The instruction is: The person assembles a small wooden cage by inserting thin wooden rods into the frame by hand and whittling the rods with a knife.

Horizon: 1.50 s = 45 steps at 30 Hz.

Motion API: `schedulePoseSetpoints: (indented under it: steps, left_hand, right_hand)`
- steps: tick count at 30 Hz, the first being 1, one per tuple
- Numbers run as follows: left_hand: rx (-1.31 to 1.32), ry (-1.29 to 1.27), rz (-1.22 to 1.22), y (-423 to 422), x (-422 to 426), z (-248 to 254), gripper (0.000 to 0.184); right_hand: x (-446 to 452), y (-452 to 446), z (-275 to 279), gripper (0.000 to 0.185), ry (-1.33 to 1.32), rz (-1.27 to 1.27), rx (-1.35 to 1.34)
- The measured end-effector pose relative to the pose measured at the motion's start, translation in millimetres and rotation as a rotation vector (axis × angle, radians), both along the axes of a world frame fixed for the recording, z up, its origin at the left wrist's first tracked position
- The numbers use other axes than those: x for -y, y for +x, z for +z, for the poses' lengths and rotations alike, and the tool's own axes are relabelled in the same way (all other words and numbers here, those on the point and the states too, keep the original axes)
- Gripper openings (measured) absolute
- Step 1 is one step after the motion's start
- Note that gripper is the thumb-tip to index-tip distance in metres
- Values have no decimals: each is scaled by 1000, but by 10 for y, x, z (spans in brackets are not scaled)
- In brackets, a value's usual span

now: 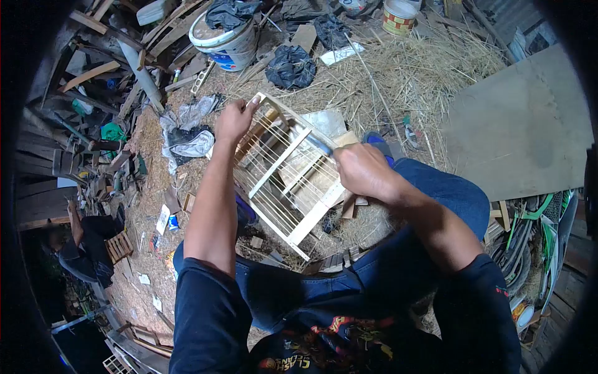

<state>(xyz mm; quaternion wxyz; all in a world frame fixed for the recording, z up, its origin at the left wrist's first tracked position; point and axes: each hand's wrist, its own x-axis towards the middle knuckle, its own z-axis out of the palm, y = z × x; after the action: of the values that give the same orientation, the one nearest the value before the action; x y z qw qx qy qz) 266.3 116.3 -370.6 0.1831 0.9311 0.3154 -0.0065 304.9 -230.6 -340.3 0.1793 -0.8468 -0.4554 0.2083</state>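
A small wooden cage (280, 162), with thin parallel bars between pale slats, is held tilted over my lap. My left hand (235, 120) is closed around its upper left corner, thumb on the frame's edge. At the right side of the cage, my right hand (367, 169) is a fist around a tool (318, 146). A dark grey end of that tool lies across the frame by the upper slat. The handle is hidden in my fist, so I cannot tell the tool's kind.
Straw and shavings cover the ground. A white bucket (225, 40), black plastic bags (291, 67) and a yellow-red tub (399, 17) lie ahead. A big plywood sheet (520, 124) leans at the right. Scrap wood (93, 75) is piled left, where another person (93, 240) sits.
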Motion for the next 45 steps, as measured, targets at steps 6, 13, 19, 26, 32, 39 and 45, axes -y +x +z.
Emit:
schedulePoseSetpoints:
  steps: [6, 13, 19, 26, 32, 39, 45]
  left_hand:
    - [122, 66, -7, -2, -26, -45, 65]
    - [43, 51, 2, 24, -288, 25, 63]
    - [308, 159, -70, -26, -98, 93, 46]
    - [616, -915, -145, -589, 1497, 628, 34]
    - [786, -998, -67, -773, 1831, 561, 26]
    - [698, -1095, -2, -1214, 1677, 840, 21]
    - [822, -1097, 55, -1666, 1665, 1046, 27]
  right_hand:
    - [127, 105, 299, 17, 43, -49, -86]
    - [92, 271, 512, 22, 166, -67, -306]
    - [29, 311, 378, 23, 395, -114, -594]
    - [-88, 236, 474, 19, 522, -133, -625]
    - [24, 85, 568, 18, 484, -125, -489]
    - [631, 623, -751, 41, 448, -955, -184]
    - [542, -65, -1594, 31, -131, -600, -4]
